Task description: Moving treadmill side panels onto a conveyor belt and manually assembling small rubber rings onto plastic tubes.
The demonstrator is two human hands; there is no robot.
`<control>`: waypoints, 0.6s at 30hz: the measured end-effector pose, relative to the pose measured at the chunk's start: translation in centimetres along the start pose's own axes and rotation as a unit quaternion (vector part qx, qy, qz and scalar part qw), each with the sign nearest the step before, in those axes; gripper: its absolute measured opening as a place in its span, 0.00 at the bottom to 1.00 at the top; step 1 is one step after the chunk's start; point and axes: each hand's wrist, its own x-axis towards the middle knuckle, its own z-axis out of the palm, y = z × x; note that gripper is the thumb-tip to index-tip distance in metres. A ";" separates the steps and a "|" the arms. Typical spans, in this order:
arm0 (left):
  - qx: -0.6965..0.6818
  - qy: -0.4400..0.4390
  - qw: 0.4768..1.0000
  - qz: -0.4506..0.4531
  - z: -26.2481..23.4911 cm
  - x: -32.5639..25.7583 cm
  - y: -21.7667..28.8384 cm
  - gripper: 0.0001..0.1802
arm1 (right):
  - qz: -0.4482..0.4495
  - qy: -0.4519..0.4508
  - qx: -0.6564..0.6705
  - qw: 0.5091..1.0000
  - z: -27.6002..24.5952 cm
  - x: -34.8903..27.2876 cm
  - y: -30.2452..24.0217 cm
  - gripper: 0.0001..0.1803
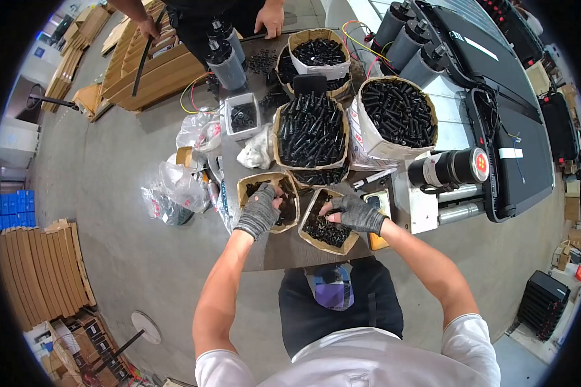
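My left hand [260,209], in a grey fingerless glove, is inside a small cardboard box [241,188] of dark parts, its fingers curled together. Just to the right, a second small cardboard box holds many small black fastener-like pieces [327,232]. Over that box's far part is my right hand [355,213], also gloved, with thumb and fingers drawn into a pinch. Whatever either hand grips is too small or hidden to name. Beyond both hands stands a larger carton heaped with black tubular parts [311,132].
Bulky bags of black parts [399,115] stand at the back right. A black thermos [447,168] lies beside a white marker [375,178] and an orange-cased phone [377,240]. Plastic bags [184,184] lie left. Across the table, a person's hand [150,27] holds a black strip.
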 end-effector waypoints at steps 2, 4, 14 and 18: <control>-0.023 0.012 1.000 0.014 0.3 -0.7 -0.3 0.11 | 0.047 -0.014 0.150 0.987 -0.7 0.1 -0.8 0.13; -0.069 0.040 0.996 0.044 0.0 -0.9 -0.6 0.10 | 0.017 -0.023 0.262 0.965 -0.7 -0.1 -1.0 0.15; -0.004 -0.013 0.995 0.102 0.0 -1.1 -0.3 0.13 | -0.031 -0.134 0.138 0.981 0.5 0.0 0.3 0.13; 0.030 -0.007 0.994 0.105 0.6 -1.7 -0.6 0.16 | -0.060 -0.186 0.084 0.977 1.6 0.1 3.1 0.11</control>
